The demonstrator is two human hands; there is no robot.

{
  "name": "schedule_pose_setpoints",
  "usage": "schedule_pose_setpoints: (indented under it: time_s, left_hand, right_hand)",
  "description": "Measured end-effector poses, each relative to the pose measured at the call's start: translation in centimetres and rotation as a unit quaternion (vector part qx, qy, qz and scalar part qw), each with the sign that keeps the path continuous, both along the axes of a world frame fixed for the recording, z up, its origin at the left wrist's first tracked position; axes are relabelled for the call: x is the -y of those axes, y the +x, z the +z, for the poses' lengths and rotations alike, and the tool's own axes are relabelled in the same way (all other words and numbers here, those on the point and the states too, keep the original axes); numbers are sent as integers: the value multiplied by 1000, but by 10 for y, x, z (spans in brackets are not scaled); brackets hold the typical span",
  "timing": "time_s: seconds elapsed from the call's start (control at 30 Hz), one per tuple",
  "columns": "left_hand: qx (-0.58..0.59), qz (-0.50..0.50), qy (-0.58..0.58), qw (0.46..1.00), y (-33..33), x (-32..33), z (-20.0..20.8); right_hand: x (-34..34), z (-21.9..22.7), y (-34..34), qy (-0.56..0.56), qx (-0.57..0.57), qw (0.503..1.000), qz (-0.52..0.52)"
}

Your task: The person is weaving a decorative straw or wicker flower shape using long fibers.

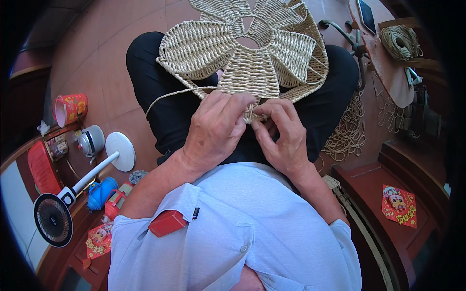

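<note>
A pale woven straw piece (pixel 250 72), shaped like a flower with broad petals around a round hole, rests across my lap. At its near edge, my left hand (pixel 213 123) is closed in a pinch on twisted straw cord (pixel 249 116). Opposite it, my right hand (pixel 281 136) pinches the same small bunch of cord, thumb against fingers. The two hands nearly meet there, and their fingers partly hide the cord. A loose cord strand (pixel 167 96) runs from beside my left hand out over my left thigh.
On the left stand a fan (pixel 53 219), a metal kettle (pixel 91 140), a blue jug (pixel 101 193) and a red patterned bucket (pixel 70 109). At right, tangled cord (pixel 348 131) lies on the tiled floor, near a wheeled stand (pixel 357 46). A cord coil (pixel 400 42) sits higher up.
</note>
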State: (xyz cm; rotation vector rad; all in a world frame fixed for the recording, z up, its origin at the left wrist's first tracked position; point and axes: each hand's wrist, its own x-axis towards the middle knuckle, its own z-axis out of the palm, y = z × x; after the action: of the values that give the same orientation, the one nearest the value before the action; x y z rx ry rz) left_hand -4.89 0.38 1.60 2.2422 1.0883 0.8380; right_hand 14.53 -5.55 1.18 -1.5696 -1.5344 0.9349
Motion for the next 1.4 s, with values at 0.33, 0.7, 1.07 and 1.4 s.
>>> schedule_pose_setpoints:
  time_s: [0.33, 0.7, 1.07, 1.4]
  left_hand:
    - [-13, -9, -31, 999, -4, -5, 9]
    - [-47, -86, 45, 994, -17, 0, 15]
    - [-71, -63, 55, 994, -22, 15, 11]
    - [-96, 11, -11, 995, -13, 28, 21]
  right_hand:
    - [5, -29, 20, 167, 64, 984, 25]
    - [6, -39, 29, 110, 11, 994, 8]
    - [-8, -28, 29, 75, 4, 996, 37]
    - [1, -29, 19, 136, 28, 990, 10]
